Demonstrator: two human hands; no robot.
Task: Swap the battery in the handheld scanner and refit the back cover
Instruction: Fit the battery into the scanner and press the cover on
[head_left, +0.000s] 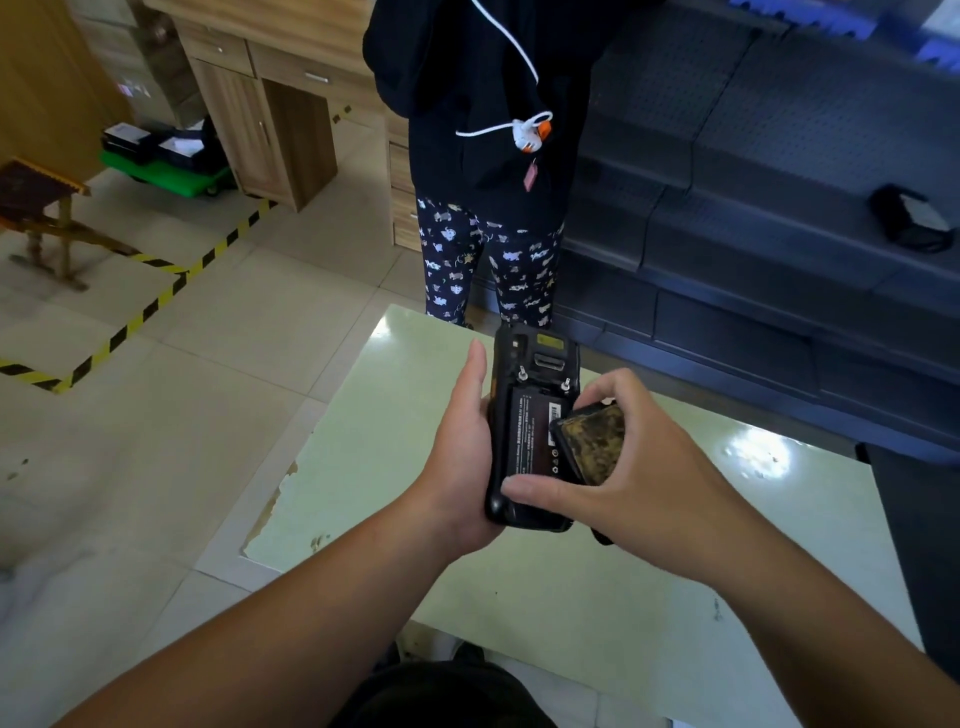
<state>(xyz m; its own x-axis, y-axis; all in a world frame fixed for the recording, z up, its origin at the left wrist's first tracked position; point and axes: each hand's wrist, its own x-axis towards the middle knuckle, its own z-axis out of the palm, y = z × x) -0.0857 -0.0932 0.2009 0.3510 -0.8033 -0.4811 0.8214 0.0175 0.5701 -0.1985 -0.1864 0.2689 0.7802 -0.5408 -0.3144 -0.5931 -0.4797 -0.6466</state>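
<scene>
Black handheld scanner (532, 426), back side up, is held in the air above the pale green glossy tabletop (597, 597), near the table's far left corner. Back compartment is open: a black rectangular battery with white print and a red label (530, 434) sits inside it. Two small metal screw posts and a yellow sticker are visible on the scanner above the battery.

Left hand (462, 452) is wrapped around the scanner's left edge from below, thumb up along the side. Right hand (623, 467) is clamped on a black back cover with a worn yellowish mottled face (592, 441), tilted and resting against the scanner's right edge, partly overlapping the battery. Right thumb lies across the scanner's lower end.

Beyond the scanner, at the table's far edge, a second person in a black hooded top and patterned trousers (488, 156) stands. Right of the scanner, dark perforated shelving (779, 182) carries a small black device (914, 218). Left of the scanner: tiled floor with yellow-black hazard tape (156, 301).
</scene>
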